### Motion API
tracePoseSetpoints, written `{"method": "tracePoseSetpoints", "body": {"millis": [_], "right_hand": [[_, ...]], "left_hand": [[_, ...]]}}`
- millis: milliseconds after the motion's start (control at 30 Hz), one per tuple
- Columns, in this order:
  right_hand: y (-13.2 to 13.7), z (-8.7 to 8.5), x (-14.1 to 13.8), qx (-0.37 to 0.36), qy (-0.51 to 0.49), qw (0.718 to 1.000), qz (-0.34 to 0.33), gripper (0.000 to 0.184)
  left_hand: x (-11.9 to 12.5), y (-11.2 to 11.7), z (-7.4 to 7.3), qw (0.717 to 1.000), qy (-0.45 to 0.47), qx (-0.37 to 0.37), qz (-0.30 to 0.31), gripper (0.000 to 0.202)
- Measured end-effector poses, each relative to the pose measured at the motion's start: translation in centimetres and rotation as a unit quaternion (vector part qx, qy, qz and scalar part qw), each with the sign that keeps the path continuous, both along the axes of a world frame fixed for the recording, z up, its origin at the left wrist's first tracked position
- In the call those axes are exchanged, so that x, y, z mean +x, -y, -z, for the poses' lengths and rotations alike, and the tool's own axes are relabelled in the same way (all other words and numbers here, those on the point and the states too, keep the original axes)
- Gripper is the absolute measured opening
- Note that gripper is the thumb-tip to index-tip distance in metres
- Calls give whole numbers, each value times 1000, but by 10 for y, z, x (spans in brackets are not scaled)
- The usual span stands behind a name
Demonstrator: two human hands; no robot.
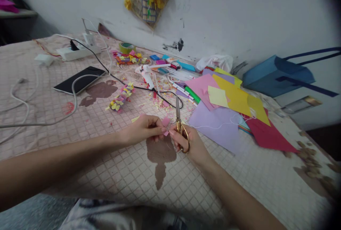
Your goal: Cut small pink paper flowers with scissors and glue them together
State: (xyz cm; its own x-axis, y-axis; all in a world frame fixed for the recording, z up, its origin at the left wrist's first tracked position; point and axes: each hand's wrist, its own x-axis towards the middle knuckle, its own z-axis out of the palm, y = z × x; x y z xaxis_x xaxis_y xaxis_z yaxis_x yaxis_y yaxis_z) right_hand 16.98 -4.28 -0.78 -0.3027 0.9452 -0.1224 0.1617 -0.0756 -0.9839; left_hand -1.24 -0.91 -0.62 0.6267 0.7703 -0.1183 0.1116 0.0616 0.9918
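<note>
Between the fingertips of my left hand point(151, 127) is a small piece of pink paper point(166, 121). My right hand point(190, 140) has gold-handled scissors point(178, 120) hooked in its fingers, blades pointing away from me. Its thumb and fingertips also meet at the pink paper's right edge, close to my left fingertips. A thin white string point(213, 127) trails from near my hands to the right. Beyond my left hand lies a strip of yellow, pink and purple paper pieces point(121, 98). A scrap of yellow paper point(135, 119) sits just behind my left hand.
A white glue gun point(146, 75) with a black cord lies among paper scraps. Coloured sheets point(215, 123), a green marker point(192, 94) and a blue bag point(277, 74) are to the right. At left are a dark flat device point(80, 80), white cables and a power strip point(77, 52).
</note>
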Motion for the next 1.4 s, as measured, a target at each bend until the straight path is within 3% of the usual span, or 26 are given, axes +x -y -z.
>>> {"method": "tracePoseSetpoints", "body": {"millis": [267,467,1400], "right_hand": [[1,-1,-2,10,24,1000,-2,18],[-1,0,0,28,13,999,34,18],[2,1,-1,22,28,999,-9,16]], "left_hand": [[2,2,2,999,0,-36,4,24],[3,4,0,1000,-23,-5,5,26],[-1,4,3,994,-60,82,39,27]]}}
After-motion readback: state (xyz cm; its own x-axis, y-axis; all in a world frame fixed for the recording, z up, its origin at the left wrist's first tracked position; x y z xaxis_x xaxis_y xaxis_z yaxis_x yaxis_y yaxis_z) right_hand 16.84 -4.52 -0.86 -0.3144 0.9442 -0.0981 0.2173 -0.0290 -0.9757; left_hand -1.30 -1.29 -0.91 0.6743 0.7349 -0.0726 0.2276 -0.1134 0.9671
